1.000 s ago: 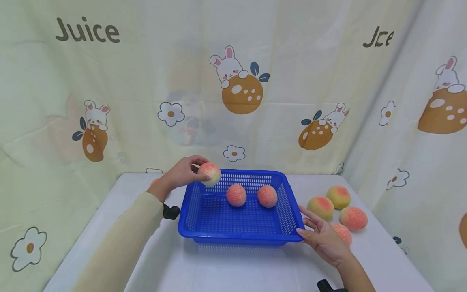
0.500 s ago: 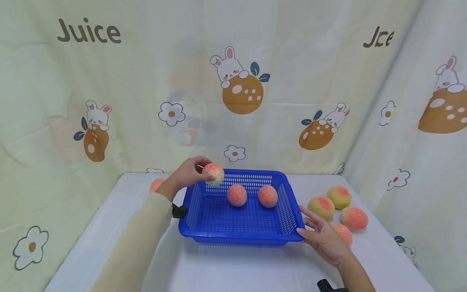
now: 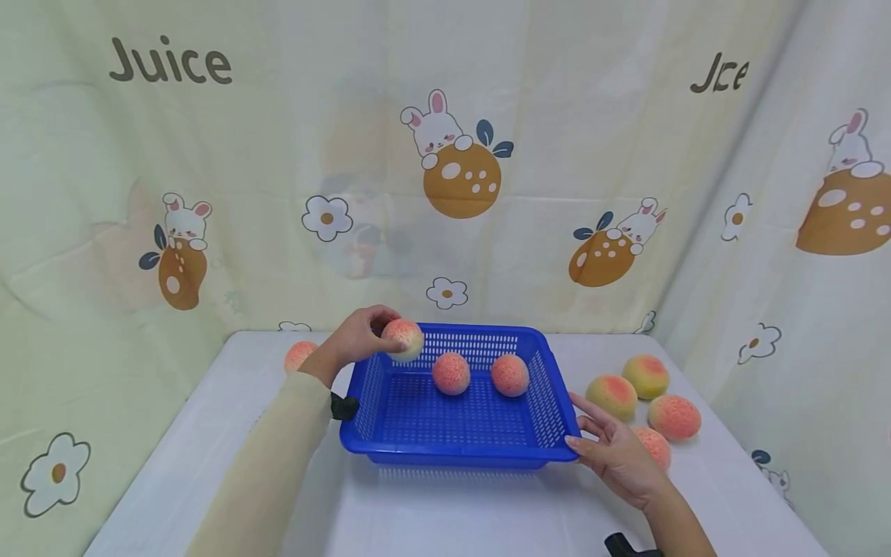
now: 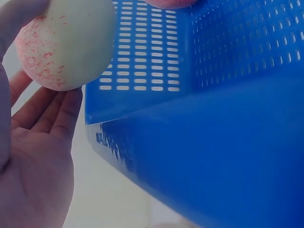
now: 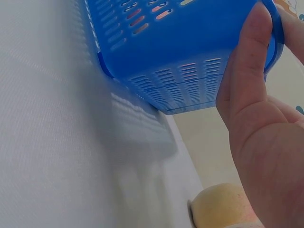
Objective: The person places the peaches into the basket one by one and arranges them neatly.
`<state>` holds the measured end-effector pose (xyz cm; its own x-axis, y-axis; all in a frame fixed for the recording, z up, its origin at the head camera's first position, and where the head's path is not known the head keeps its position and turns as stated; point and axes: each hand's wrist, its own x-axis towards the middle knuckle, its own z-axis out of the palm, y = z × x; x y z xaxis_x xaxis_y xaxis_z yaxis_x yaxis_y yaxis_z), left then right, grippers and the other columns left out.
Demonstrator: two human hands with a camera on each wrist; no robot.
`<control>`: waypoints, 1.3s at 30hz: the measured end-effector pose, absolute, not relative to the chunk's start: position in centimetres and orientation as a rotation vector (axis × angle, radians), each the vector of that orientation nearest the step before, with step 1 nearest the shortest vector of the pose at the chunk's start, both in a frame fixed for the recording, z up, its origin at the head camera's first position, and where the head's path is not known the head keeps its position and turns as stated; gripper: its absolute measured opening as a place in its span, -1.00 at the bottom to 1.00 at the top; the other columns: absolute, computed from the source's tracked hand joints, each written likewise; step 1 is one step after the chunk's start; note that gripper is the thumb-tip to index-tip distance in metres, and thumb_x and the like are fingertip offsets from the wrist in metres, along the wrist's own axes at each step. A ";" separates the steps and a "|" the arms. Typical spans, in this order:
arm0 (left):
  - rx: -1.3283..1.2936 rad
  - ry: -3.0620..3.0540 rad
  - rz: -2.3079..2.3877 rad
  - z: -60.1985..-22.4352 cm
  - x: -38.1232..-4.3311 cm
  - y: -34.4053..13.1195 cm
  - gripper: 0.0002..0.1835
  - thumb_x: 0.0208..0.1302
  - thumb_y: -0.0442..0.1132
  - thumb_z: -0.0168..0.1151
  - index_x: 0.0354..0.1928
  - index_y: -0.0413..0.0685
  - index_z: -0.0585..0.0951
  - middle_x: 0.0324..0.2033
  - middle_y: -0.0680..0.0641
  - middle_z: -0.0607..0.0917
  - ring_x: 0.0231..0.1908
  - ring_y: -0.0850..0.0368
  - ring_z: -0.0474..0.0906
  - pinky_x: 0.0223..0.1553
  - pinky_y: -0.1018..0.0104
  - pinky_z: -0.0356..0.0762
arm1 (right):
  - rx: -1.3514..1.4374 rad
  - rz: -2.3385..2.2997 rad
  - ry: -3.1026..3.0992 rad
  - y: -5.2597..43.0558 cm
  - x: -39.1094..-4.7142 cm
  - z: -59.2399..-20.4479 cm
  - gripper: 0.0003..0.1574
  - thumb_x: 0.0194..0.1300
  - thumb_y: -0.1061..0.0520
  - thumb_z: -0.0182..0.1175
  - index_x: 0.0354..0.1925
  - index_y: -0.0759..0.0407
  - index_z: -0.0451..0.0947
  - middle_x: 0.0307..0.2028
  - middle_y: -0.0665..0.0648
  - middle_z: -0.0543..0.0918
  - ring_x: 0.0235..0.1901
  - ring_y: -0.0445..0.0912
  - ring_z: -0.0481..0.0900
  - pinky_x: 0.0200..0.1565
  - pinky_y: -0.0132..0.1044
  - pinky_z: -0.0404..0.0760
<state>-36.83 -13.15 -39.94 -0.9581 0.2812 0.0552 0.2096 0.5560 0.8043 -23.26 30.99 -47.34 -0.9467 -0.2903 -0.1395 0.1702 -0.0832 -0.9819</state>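
Observation:
My left hand (image 3: pixel 362 334) grips a pink and cream peach (image 3: pixel 403 341) over the back left corner of the blue plastic basket (image 3: pixel 459 450). In the left wrist view this peach (image 4: pixel 71 45) sits between thumb and fingers, beside the slotted basket wall. Two pink peaches (image 3: pixel 451 374) (image 3: pixel 510 376) lie inside the basket toward its back. At the basket's front right corner, my right hand (image 3: pixel 619 456) pinches the rim. The right wrist view has the thumb of the right hand (image 5: pixel 266 123) on the rim; some fingers are hidden behind the basket.
Several peaches lie on the white tabletop (image 3: pixel 445 514) right of the basket, among them a yellow one (image 3: pixel 646 377) and a pink one (image 3: pixel 674 418). Another pink peach (image 3: pixel 299 355) lies behind my left wrist. A printed curtain (image 3: pixel 278 155) hangs behind and beside the table.
My left hand, holding the peach, shifted right over the basket, then sank slightly and drifted back a little left. My right hand and the basket have stayed put.

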 end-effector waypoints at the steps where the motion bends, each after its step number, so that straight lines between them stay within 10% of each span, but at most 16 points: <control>1: 0.420 2.701 1.373 -39.9 -36.9 -13.1 -0.40 0.14 -0.04 0.56 0.20 0.02 0.58 0.05 -0.07 0.69 0.07 -0.01 0.60 0.19 0.05 0.64 | -0.131 -2.101 1.886 31.0 -23.3 -47.3 0.02 0.46 0.28 0.20 0.64 0.07 -0.13 -0.03 0.01 0.58 -0.05 -0.15 0.70 0.08 -0.26 0.72; 39: 0.486 2.788 1.046 -39.4 -37.5 -12.9 -0.41 0.08 -0.14 0.60 0.16 -0.09 0.61 0.08 -0.13 0.71 0.10 -0.04 0.61 0.22 0.05 0.63 | -0.087 -2.069 1.901 30.9 -23.3 -46.8 0.03 0.46 0.28 0.21 0.64 0.06 -0.13 -0.03 0.02 0.56 -0.03 -0.12 0.69 0.09 -0.25 0.72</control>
